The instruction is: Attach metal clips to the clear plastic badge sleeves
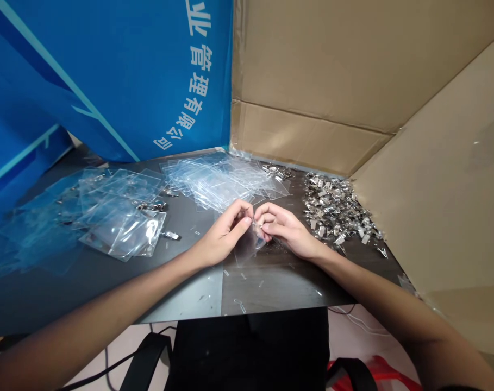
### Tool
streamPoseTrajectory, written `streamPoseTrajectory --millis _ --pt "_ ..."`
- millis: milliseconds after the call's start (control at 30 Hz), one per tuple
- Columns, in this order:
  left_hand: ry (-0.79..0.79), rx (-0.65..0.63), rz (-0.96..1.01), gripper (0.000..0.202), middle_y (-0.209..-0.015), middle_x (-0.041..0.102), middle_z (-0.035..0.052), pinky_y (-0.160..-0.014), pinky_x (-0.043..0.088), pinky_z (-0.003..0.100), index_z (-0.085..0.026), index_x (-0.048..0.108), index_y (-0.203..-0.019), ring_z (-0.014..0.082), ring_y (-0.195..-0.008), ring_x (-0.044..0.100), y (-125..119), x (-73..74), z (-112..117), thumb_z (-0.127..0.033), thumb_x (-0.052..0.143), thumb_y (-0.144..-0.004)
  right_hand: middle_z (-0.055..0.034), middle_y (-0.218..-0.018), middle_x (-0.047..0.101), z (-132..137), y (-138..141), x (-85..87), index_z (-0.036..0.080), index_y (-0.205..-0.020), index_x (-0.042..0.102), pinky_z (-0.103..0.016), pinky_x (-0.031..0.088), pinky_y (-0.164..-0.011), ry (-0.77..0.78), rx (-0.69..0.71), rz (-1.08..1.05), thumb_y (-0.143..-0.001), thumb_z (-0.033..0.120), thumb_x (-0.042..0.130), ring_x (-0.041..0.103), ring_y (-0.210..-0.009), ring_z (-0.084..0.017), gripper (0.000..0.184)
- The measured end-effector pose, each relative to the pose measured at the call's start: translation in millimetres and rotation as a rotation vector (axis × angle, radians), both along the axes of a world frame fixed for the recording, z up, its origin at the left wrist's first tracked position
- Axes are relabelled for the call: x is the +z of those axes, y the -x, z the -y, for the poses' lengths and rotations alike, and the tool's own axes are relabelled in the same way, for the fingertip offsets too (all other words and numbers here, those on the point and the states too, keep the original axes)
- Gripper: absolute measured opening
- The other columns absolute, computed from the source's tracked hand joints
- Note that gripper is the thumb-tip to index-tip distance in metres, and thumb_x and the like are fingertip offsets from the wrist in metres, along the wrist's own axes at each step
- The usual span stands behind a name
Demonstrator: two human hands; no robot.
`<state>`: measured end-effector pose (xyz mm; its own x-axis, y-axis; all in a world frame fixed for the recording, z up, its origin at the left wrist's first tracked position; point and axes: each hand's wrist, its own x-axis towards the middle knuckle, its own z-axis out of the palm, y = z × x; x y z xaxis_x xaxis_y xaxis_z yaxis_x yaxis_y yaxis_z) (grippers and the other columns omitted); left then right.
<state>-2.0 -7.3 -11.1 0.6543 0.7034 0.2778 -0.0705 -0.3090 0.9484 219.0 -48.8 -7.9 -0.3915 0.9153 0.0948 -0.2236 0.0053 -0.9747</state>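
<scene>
My left hand (224,233) is closed, its thumb and fingers pinching the top edge of a clear plastic badge holder (247,250). The sleeve hangs tilted below the fingertips, above the dark table. Right against it, my right hand (289,231) is closed too, fingers pinched at the same edge. A small shiny bit of a badge clip shows between its fingers, mostly hidden. Loose metal badge clips (332,209) lie heaped to the right of my right hand. Beyond my hands spreads a pile of flat clear badge holders (214,182).
On the left lies another pile of clear holders (120,231), with metal clips among them. A few more clips (277,172) sit at the back. Tiny clear scraps dot the table (271,288). A blue printed panel (108,70) and cardboard walls (312,65) close off the back and right.
</scene>
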Motion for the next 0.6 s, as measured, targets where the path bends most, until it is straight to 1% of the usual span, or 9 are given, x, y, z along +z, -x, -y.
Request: streamPoseTrajectory --millis 200,333,400,500,600 --pt "0.033 0.028 0.028 0.036 -0.093 0.055 0.0014 -0.078 0.043 0.035 -0.023 0.059 -0.11 0.0189 -0.082 0.05 0.9 -2.7 -5.0 -0.059 0.062 -0.113 0.0031 -0.078 0.067 -0.6 1.3 3.3 0.023 -0.111 0.064 -0.029 0.043 -0.067 0.059 -0.051 -0.061 -0.093 0.033 0.082 0.054 -0.068 -0.014 0.028" --pt "0.013 0.048 0.025 0.033 -0.09 0.055 0.0013 -0.078 0.044 0.036 -0.023 0.06 -0.107 0.0194 -0.081 0.049 1.3 -1.0 -5.9 -0.055 0.064 -0.11 0.0023 -0.077 0.066 -1.8 1.6 5.1 0.023 -0.108 0.065 -0.03 0.043 -0.066 0.105 -0.058 -0.075 -0.089 0.034 0.085 0.053 -0.07 -0.016 0.03" --pt "-0.009 0.054 0.008 0.03 -0.091 0.057 0.0022 -0.08 0.045 0.036 -0.023 0.061 -0.107 0.0204 -0.083 0.051 1.5 -0.1 -5.3 -0.053 0.065 -0.109 0.0022 -0.077 0.065 -2.2 2.0 5.3 0.023 -0.108 0.065 -0.03 0.044 -0.066 0.125 -0.058 -0.104 -0.088 0.033 0.086 0.054 -0.07 -0.016 0.03" --pt "-0.025 0.05 -0.017 0.03 -0.099 0.062 0.005 -0.083 0.047 0.037 -0.023 0.064 -0.112 0.0231 -0.09 0.057 1.5 -0.8 -3.7 -0.053 0.066 -0.109 0.0026 -0.078 0.064 -2.3 2.5 4.5 0.022 -0.107 0.065 -0.029 0.046 -0.067 0.15 -0.061 -0.154 -0.088 0.032 0.086 0.055 -0.07 -0.016 0.03" --pt "-0.018 0.031 -0.013 0.031 -0.102 0.064 0.0063 -0.086 0.048 0.038 -0.023 0.064 -0.114 0.024 -0.093 0.058 1.0 -2.1 -3.0 -0.054 0.066 -0.109 0.0022 -0.082 0.067 -1.2 3.2 2.2 0.022 -0.109 0.066 -0.028 0.048 -0.07 0.139 -0.042 -0.137 -0.09 0.034 0.089 0.057 -0.072 -0.014 0.033"
